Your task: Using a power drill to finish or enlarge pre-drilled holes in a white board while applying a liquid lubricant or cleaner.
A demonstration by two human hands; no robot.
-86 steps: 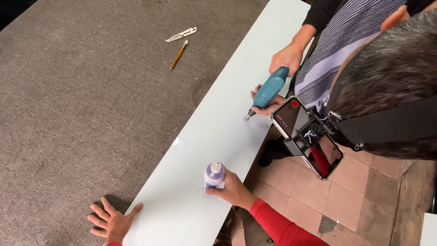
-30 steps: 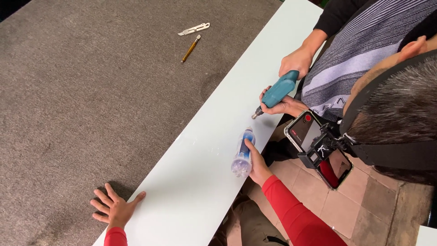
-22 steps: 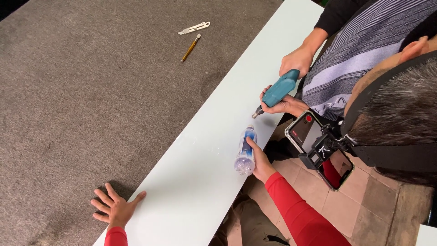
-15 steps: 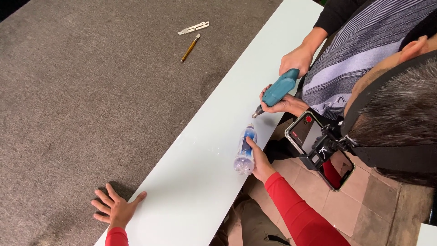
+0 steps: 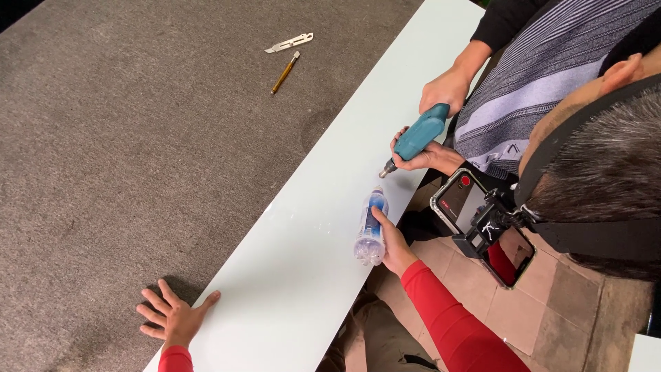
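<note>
A long white glossy panel (image 5: 323, 200) lies diagonally across a grey-brown carpeted surface (image 5: 138, 172). My right hand (image 5: 394, 244), in a red sleeve, grips a clear plastic bottle (image 5: 370, 227) with a blue label. The bottle lies tilted over the panel's near edge, its neck pointing at a drill bit. A co-worker's two hands hold a teal power drill (image 5: 418, 136) with its bit on the panel just beyond the bottle. My left hand (image 5: 172, 318) rests flat with fingers spread on the carpet, at the panel's far edge, and holds nothing.
A yellow-handled scribing tool (image 5: 284, 72) and a metal utility knife (image 5: 289, 43) lie on the carpet at the top. The co-worker in a striped top leans in from the right, wearing a head mount with a phone (image 5: 482, 224). Tiled floor (image 5: 551, 324) shows below the panel.
My right hand carried the bottle up along the panel and tipped it from upright to lying with its neck at the drill bit. Over the last second it edged slightly closer.
</note>
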